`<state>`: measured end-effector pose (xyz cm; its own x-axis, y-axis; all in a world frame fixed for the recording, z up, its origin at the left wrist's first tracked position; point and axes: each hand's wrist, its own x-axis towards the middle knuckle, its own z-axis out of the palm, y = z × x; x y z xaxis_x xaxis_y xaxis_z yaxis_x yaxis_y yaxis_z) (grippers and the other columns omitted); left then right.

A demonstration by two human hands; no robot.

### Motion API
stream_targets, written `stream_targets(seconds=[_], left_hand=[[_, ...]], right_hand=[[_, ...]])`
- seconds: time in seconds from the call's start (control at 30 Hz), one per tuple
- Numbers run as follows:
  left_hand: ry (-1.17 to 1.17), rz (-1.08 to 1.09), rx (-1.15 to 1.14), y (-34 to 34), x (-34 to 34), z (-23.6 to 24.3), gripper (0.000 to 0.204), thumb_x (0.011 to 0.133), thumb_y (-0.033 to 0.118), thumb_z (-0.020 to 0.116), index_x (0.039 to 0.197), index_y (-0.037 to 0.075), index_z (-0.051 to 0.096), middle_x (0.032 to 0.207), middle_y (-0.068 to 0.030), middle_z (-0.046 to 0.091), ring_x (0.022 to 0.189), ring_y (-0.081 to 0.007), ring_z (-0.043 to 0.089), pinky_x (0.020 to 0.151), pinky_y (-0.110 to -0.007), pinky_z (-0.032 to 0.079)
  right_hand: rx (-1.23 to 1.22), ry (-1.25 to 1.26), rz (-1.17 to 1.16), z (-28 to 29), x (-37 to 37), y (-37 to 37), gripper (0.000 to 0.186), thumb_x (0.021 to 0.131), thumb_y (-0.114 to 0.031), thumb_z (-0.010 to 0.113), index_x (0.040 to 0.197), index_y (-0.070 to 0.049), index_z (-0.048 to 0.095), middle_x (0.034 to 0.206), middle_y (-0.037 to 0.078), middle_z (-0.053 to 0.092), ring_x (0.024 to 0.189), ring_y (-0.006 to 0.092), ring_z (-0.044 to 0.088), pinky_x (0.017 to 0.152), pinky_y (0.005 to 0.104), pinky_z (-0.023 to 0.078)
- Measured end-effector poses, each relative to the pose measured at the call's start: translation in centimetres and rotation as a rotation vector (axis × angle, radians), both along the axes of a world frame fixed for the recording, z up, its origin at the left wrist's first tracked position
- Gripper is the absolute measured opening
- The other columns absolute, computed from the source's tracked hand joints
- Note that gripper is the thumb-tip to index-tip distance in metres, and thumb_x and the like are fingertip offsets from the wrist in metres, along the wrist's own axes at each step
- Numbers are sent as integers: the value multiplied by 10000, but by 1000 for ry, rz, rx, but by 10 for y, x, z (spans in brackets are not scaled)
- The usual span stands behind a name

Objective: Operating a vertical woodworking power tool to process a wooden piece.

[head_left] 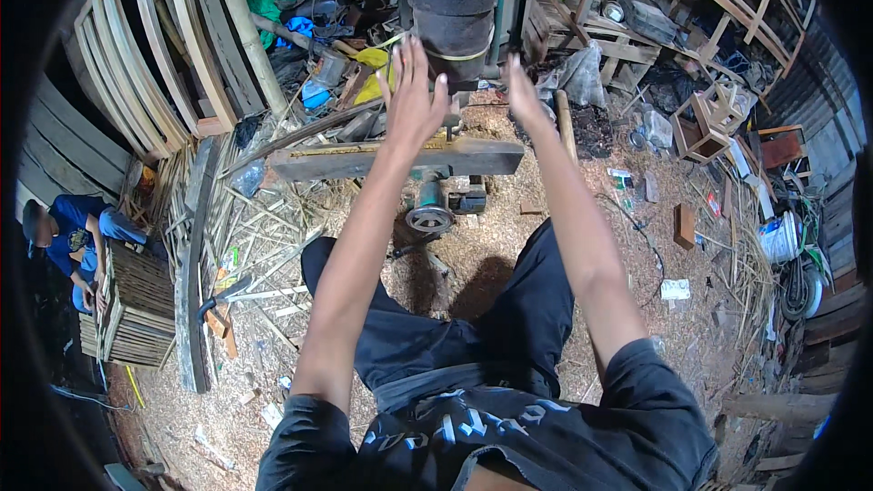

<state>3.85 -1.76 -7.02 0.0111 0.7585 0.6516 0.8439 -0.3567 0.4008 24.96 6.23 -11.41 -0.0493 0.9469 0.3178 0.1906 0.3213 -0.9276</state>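
Both of my arms reach forward toward an upright machine with a dark cylindrical motor housing (452, 14) and a perforated round cap. My left hand (415, 95) is at the left side of the housing, its fingers stretched and spread, with nothing in it. To the right of the housing, my right hand (525, 98) points upward, seen edge-on with the fingers extended; it appears to hold nothing. Whether either hand touches the machine cannot be made out. Below the hands lies a long flat machine table (400, 160), with a round handwheel (429, 219) under it.
Shavings cover the floor (618, 273). A person (77, 241) sits at the left beside stacked wooden slats (136, 300). Curved wooden pieces (127, 64) lean at the back left. A long beam (191, 264) and loose sticks lie left; a brown block (684, 226) lies right.
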Motion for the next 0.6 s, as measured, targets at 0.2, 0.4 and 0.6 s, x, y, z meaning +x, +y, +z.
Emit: stream_targets(seconds=[0.2, 0.4, 0.6], left_hand=[[-72, 93, -298, -49, -30, -119, 740, 948, 299, 445, 1537, 35, 81, 1608, -174, 76, 1486, -338, 79, 1156, -598, 43], [-142, 204, -728, -100, -47, -246, 747, 945, 283, 434, 1534, 27, 51, 1608, -172, 74, 1490, -313, 57, 1153, -611, 70], [-72, 297, -918, -134, -63, -334, 744, 923, 277, 438, 1522, 5, 90, 1597, -172, 117, 1484, -302, 100, 1151, -614, 98]], right_hand=[[-369, -76, 8, -187, -6, -81, 809, 994, -613, 156, 1502, 13, 223, 1554, 203, 252, 1455, 290, 216, 1187, 364, 165], [-443, -365, 97, -261, -24, -159, 678, 1022, -436, 304, 1494, 36, 188, 1535, 279, 228, 1457, 358, 179, 1192, 370, 155], [-352, -561, 256, -285, -65, -197, 866, 914, -227, 539, 1506, 34, -36, 1562, 294, 90, 1458, 382, 146, 1190, 362, 178]])
